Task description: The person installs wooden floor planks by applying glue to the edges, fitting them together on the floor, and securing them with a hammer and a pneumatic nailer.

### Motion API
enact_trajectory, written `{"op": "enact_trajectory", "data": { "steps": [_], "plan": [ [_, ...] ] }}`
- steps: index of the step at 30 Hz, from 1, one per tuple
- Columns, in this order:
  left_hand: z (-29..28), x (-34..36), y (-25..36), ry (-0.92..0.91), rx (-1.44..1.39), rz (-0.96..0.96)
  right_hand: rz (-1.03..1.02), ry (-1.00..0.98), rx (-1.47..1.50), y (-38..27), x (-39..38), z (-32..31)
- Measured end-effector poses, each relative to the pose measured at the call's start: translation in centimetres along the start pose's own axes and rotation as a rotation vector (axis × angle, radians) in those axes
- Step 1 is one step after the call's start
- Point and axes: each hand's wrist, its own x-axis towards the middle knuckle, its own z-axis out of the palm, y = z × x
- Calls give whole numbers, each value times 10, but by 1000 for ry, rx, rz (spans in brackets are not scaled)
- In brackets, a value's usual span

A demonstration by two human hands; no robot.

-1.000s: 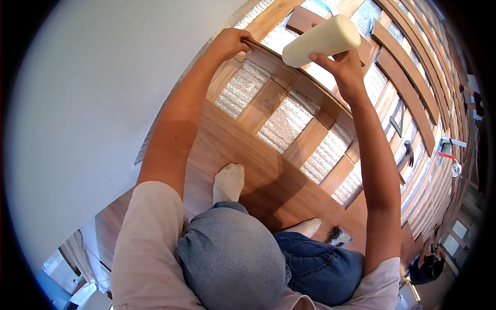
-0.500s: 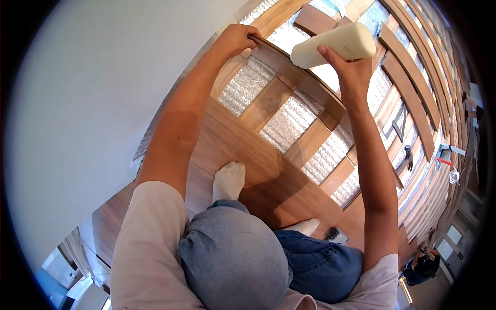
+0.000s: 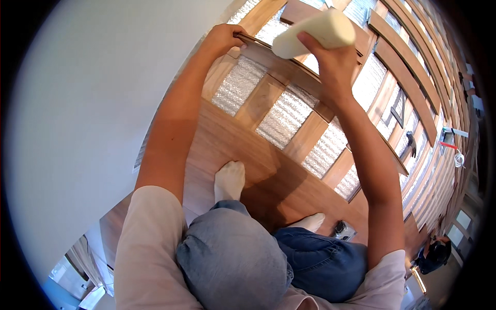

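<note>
My left hand (image 3: 223, 40) is closed around the near-wall end of a wooden floorboard (image 3: 293, 70). The board stands tilted on edge above the joists and slants away to the right. In my right hand (image 3: 337, 64) is a cream-coloured plastic bottle (image 3: 315, 34), gripped about its body and lying nearly sideways over the board. Its left end sits just above the board's upper edge; whether anything comes out of it I cannot tell. Below the board, wooden joists (image 3: 271, 95) alternate with silvery foil insulation (image 3: 285, 120). Laid brown flooring (image 3: 253, 150) lies beneath my feet.
A white wall (image 3: 93, 103) rises on the left. Loose planks (image 3: 405, 72) lie across the joists at right, near a triangular tool (image 3: 398, 112) and a hammer (image 3: 411, 144). A small dark object (image 3: 341, 228) lies beside my right foot. Another person (image 3: 435, 254) is at far right.
My right hand has moved the bottle a little left and farther away, and its tilt has changed. The left hand keeps its hold on the board. The whole view has shifted slightly.
</note>
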Motion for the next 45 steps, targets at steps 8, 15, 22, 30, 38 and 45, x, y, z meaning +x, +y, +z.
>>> {"op": "enact_trajectory", "data": {
  "steps": [8, 15, 22, 30, 38, 45],
  "plan": [
    [-14, 9, -18, -37, 18, 39, 225, 81, -174, -16, -67, -189],
    [-10, 11, 9, -50, 232, 171, 351, 383, -238, -11, -149, -368],
    [149, -16, 162, -186, 523, 510, 340, 555, -334, -8, -212, -495],
    [266, -28, 240, -222, 624, 823, 304, 821, -148, 12, -290, -547],
    [243, -44, 270, -311, 809, 701, 245, 1133, 486, 47, -370, -532],
    [261, -39, 267, -352, 866, 641, 96, 1192, 716, 90, -387, -547]
  ]
}}
